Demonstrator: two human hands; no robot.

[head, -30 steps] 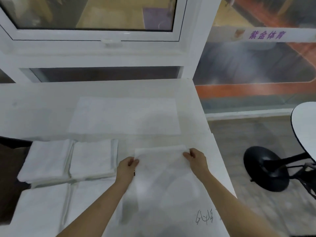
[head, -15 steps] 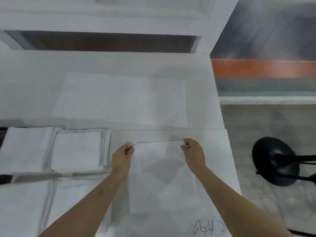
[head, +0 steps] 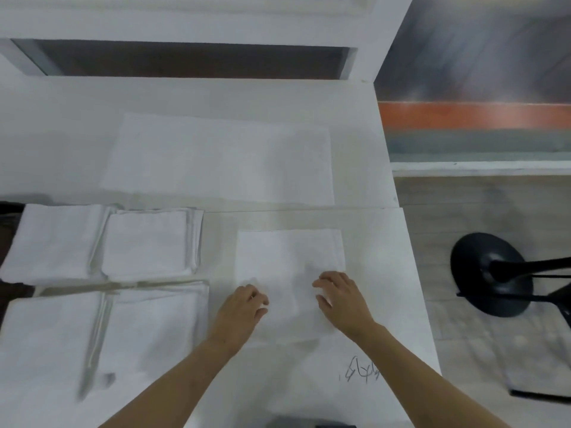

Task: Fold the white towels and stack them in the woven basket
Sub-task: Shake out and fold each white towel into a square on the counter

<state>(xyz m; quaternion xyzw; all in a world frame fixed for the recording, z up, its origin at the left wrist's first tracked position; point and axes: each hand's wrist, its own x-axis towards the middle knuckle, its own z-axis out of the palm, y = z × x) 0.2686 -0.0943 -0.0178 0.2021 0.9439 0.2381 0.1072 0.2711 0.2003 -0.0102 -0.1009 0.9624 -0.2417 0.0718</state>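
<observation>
A white towel [head: 290, 253], folded to a small rectangle, lies flat on the white table [head: 380, 273] in front of me. My left hand [head: 244, 307] rests on its near left part with fingers curled into the cloth. On the near right part my right hand [head: 340, 299] lies with fingers spread, pressing down. A larger white towel [head: 222, 159] is spread flat farther back. Folded towels sit to the left: two at the back [head: 55, 239] [head: 148, 242] and two nearer [head: 46, 335] [head: 154, 319]. No woven basket is in view.
The table's right edge runs just beyond the towel, with wooden floor below. A black round chair base [head: 491, 273] stands on the floor at the right. Pen scribbles [head: 361, 370] mark the table near my right forearm. A white window frame lines the far side.
Both hands carried the towel's edge forward, laid it flat, then drew back to its near half. The camera has tilted downward.
</observation>
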